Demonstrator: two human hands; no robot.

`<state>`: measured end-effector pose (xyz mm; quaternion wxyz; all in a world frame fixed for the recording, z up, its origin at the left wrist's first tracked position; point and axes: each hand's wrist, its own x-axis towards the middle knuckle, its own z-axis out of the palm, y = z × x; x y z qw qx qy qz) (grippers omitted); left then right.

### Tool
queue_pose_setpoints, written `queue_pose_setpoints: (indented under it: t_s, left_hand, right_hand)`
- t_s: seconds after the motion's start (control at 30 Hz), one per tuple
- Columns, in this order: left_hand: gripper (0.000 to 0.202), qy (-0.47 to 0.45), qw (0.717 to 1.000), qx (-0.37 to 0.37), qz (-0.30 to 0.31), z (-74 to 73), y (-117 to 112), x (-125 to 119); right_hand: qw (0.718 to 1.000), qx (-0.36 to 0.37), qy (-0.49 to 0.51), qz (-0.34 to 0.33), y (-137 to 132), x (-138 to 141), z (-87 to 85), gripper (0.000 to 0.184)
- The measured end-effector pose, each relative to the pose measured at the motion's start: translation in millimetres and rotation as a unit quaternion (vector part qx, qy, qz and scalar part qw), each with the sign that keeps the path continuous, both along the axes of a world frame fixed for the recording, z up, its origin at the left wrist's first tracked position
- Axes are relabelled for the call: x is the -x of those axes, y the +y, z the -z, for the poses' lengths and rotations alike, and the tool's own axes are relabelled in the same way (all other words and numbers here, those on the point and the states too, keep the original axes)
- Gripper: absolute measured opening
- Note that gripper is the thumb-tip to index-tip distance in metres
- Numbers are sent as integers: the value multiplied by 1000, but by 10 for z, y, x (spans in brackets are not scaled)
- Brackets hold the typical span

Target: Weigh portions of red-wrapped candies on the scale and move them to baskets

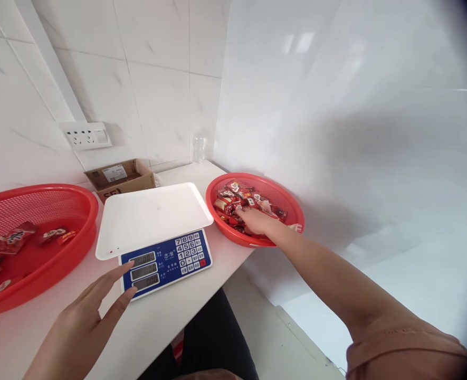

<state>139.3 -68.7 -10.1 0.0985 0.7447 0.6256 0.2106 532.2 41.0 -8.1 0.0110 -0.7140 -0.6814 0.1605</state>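
My left hand (85, 316) hovers at the front left corner of a blue-and-white digital weighing scale (164, 264). Its thumb and fingers are apart with nothing between them, close to the scale's displays. The white weighing pan (154, 216) on top carries no goods. To the right, my right hand (255, 220) reaches down into a round red mesh basket (288, 203) among many wrapped snacks (233, 198), mostly in red packaging. Its fingers are partly sunk among the packets, so their grip is hidden.
A second red basket (70, 203) at the left holds several red packets (15, 237). Behind the scale stands an open cardboard box (128, 182). A clear plastic bottle (198, 148) is in the back corner. The white table (138, 327) meets a pale wall panel on the right.
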Motion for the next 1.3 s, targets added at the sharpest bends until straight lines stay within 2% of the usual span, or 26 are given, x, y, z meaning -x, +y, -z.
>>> queue_pose_setpoints:
  t_s: [0.13, 0.27, 0.5, 0.63, 0.77, 0.9, 1.0, 1.17, 1.3]
  left_hand:
    - [48, 2, 999, 36, -16, -20, 18, 9]
    - [49, 1, 999, 33, -1, 2, 41, 3]
    - [51, -22, 999, 30, 11, -2, 51, -2]
    - [49, -59, 996, 57, 29, -54, 5, -116]
    - [42, -65, 994, 64, 54, -63, -99, -278]
    - [40, -63, 993, 83, 58, -64, -259, -302]
    - [41, -50, 993, 100, 31, -75, -383, -169]
    - [43, -47, 995, 84, -34, -46, -518, 136]
    - [43, -48, 994, 93, -38, -23, -532, 155]
  right_hand:
    - [990, -70, 111, 56, 72, -195, -139, 57]
    - [953, -133, 244, 117, 87, -351, -260, 49]
    - [885, -167, 400, 167, 45, -262, -387, 50]
    - [861, -167, 460, 141, 4, 40, -508, 46]
    - [838, -140, 522, 81, 93, 620, -537, 45]
    - [823, -98, 558, 38, 319, 1297, -406, 46]
    - [825, -74, 560, 26, 478, 1638, -243, 44]
    - [846, -84, 526, 39, 606, 1759, -43, 53]
    - [872, -119, 474, 19, 597, 1678, -23, 53]
